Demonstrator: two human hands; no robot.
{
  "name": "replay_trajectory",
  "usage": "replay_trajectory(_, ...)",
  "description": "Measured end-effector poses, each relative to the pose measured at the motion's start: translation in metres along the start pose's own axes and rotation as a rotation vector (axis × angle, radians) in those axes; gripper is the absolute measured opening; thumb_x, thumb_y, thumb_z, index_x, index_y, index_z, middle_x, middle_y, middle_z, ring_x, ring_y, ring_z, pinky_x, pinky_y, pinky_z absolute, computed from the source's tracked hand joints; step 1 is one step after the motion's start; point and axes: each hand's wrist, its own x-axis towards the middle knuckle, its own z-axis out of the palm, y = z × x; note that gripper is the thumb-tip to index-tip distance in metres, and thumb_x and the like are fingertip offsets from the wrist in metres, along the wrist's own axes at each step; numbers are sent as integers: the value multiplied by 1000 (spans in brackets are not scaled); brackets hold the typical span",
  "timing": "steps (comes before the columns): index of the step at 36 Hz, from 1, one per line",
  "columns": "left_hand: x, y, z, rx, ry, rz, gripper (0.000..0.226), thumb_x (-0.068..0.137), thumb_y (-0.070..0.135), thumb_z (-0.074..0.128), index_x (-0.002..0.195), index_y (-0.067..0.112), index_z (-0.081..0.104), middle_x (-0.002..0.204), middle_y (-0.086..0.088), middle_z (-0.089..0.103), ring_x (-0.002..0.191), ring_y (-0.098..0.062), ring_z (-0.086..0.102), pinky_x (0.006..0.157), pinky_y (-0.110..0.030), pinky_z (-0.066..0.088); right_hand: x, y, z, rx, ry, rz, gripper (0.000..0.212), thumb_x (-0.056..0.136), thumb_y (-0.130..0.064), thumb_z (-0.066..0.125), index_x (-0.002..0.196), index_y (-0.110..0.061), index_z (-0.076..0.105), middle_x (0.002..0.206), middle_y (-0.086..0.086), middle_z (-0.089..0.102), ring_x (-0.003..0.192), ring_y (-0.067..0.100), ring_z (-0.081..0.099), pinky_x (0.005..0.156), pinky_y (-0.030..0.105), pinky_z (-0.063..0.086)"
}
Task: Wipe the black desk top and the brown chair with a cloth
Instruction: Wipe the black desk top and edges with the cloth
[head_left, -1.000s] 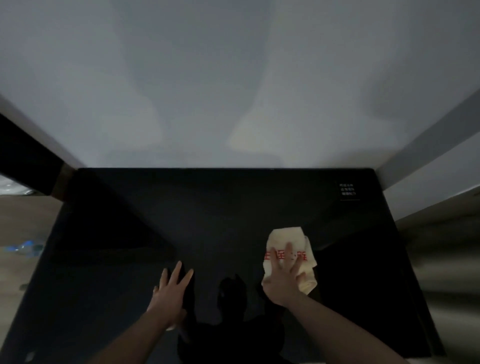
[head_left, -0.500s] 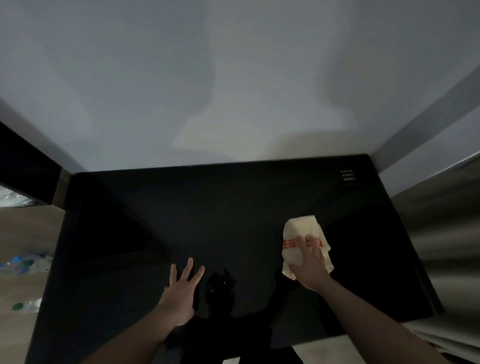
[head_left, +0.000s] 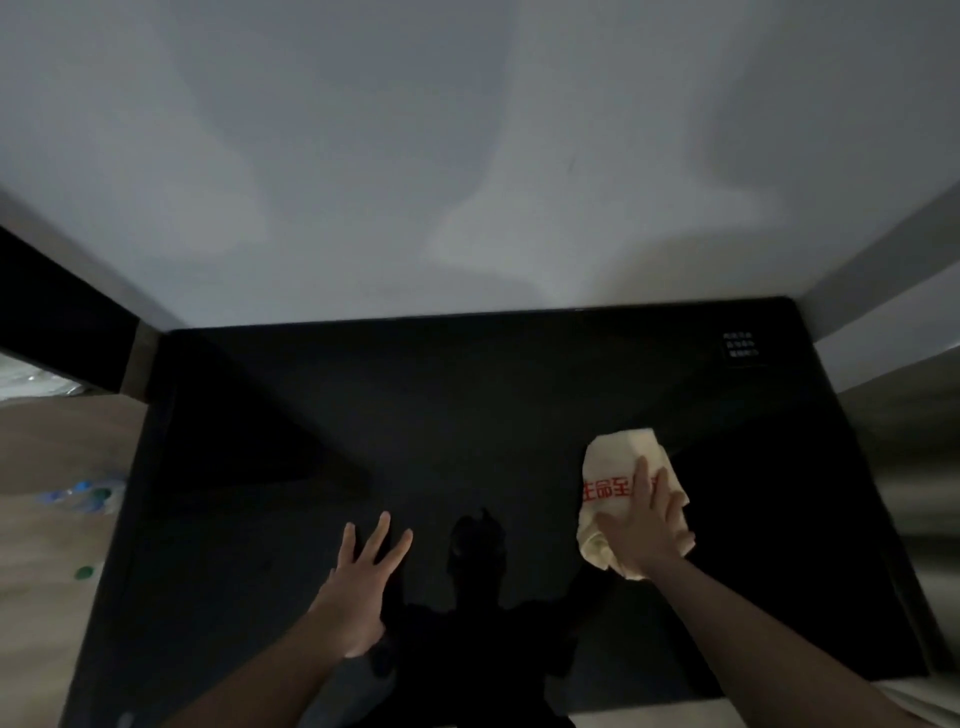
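A: How are the hands set?
B: The left hand (head_left: 363, 587) lies spread and flat on the black desk top (head_left: 467, 415); the right hand (head_left: 644, 525) presses flat on the cloth (head_left: 618, 457), right of centre.
A: How will the cloth handle?
B: Soft and light, probably bunching; hold it by palm pressure. The light is dim.

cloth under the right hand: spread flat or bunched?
Bunched. The cloth sits in a crumpled wad with folds on the desk top, under the flat right hand.
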Motion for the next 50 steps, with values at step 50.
replay_trajectory(50,-42,-66,-58,256,107,424,91,96,29,64,162,31,2,166,3,-17,156,-25,-6,127,-45,16,-207,-119,187,258,-51,196,106,89,-53,64,158,-37,-14,164,3,-29,151,37,-24,120,62,2)
